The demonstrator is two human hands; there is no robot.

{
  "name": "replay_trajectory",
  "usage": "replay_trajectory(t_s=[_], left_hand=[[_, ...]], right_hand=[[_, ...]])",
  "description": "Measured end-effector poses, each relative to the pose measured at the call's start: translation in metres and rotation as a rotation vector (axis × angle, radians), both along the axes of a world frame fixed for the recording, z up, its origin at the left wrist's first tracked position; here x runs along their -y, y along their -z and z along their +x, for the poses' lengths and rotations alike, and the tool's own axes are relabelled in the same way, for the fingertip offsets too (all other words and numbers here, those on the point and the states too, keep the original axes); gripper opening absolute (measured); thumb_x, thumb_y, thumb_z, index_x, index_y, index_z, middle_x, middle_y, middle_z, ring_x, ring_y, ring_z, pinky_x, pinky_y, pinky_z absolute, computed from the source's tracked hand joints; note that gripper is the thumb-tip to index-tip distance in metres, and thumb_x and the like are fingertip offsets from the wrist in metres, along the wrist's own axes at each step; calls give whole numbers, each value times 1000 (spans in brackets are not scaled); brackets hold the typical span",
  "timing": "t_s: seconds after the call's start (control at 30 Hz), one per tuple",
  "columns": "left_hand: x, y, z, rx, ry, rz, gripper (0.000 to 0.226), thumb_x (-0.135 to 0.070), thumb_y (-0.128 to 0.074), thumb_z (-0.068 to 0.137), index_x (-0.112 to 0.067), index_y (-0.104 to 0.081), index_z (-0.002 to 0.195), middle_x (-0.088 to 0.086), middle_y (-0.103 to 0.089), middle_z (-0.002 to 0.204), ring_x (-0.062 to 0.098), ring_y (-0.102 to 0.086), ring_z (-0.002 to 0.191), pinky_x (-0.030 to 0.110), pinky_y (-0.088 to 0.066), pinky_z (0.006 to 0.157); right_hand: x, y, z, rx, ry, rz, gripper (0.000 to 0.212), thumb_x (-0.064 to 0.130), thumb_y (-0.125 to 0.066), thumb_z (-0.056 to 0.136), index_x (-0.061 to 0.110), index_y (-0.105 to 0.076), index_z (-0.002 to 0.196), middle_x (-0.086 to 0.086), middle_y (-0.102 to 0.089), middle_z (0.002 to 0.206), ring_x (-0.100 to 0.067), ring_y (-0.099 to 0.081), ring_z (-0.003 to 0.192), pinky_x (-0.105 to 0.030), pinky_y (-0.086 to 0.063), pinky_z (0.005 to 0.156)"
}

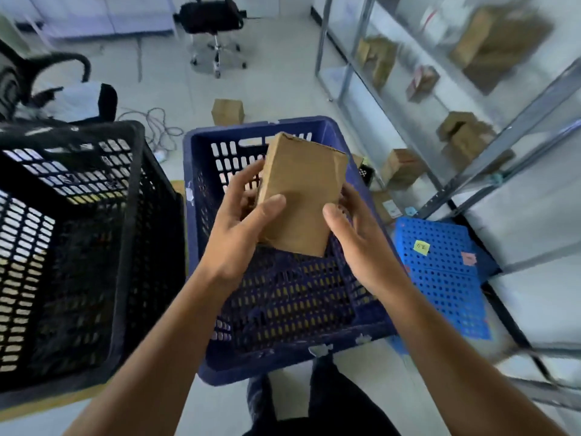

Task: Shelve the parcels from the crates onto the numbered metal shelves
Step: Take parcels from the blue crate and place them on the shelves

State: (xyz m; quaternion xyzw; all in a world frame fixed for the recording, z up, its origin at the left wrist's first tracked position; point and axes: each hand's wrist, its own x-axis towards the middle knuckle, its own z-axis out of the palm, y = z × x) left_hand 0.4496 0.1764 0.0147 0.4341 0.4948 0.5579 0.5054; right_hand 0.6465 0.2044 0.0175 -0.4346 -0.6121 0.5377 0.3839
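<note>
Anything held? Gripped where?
A flat brown cardboard parcel, over the blue plastic crate: left hand grips its lower left edge, right hand its lower right.

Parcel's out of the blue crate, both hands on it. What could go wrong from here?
1. The left hand and right hand hold the parcel by its lower half; tilted, it may slip back into the blue crate.
2. The blue perforated panel on the floor beside the shelves could trip a step.
</note>
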Motion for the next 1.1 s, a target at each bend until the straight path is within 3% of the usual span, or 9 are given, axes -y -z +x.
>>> replay_trajectory(t_s=[0.07, 0.27, 0.4, 0.53, 0.67, 0.77, 0.83, 0.93, 1.1], left_hand=[[10, 2, 3, 52, 67, -6, 63, -50, -71, 82, -41, -53, 142, 0, -69, 119, 17, -67, 105, 31, -55, 81], [32, 1, 40, 35, 224, -6, 56, -47, -63, 96, -44, -46, 149, -6, -62, 138, 18, -63, 122, 42, -57, 94], [42, 3, 78, -215, 147, 134, 55, -40, -57, 102, -47, -38, 154, -3, -51, 141, 22, -61, 119, 43, -59, 93], [50, 0, 120, -401, 153, 223, 49, -39, -52, 104, -45, -43, 152, -2, -53, 128, 22, -62, 109, 49, -57, 93], [74, -12, 163, -299, 307, 91, 74, -68, -63, 84, -56, -34, 152, -8, -46, 146, 12, -58, 126, 34, -61, 91], [93, -15, 189, -213, 404, 24, 90, -64, -73, 78, -51, -28, 155, -8, -46, 148, 16, -60, 127, 40, -60, 94], [101, -15, 201, -72, 433, -55, 86, -57, -73, 81, -44, -32, 155, -9, -58, 140, 16, -64, 123, 41, -60, 95], [110, -9, 209, 41, 453, -111, 61, -44, -63, 92, -36, -45, 150, -6, -66, 133, 20, -64, 123, 52, -53, 104], [122, 0, 208, 65, 467, -153, 47, -38, -53, 98, -35, -53, 144, 2, -65, 137, 26, -58, 130, 58, -43, 113]], right_hand=[[21, 0, 0, -50, 1, -14, 61, 26, -55, 101, 13, -35, 157, 10, -69, 130, -5, -64, 122, -23, -52, 98], [69, 4, 31, -42, 265, 34, 89, 50, -73, 79, 39, -31, 157, 8, -68, 121, -7, -69, 107, -31, -59, 87], [87, 6, 65, 33, 404, 89, 71, 70, -63, 85, 54, -37, 149, 35, -60, 116, -3, -65, 111, -34, -59, 91], [111, 3, 102, -17, 506, 113, 69, 75, -62, 86, 57, -39, 148, 21, -57, 137, -11, -66, 120, -38, -61, 92], [138, 4, 140, 16, 585, 87, 76, 63, -64, 86, 42, -38, 154, 35, -57, 125, 0, -66, 112, -20, -60, 81], [158, 7, 163, 14, 608, 74, 65, 65, -57, 90, 43, -45, 149, 19, -56, 135, -3, -64, 117, -22, -60, 85], [168, 10, 174, -108, 586, 72, 47, 51, -52, 100, 43, -50, 146, 8, -60, 136, -10, -64, 120, -30, -61, 89], [182, 12, 183, -242, 510, 48, 37, 40, -49, 108, 51, -50, 143, 12, -66, 130, -10, -68, 115, -24, -60, 84], [196, 22, 185, -269, 475, -121, 72, 59, -70, 88, 56, -36, 152, -1, -64, 132, -18, -71, 116, -30, -62, 82]])
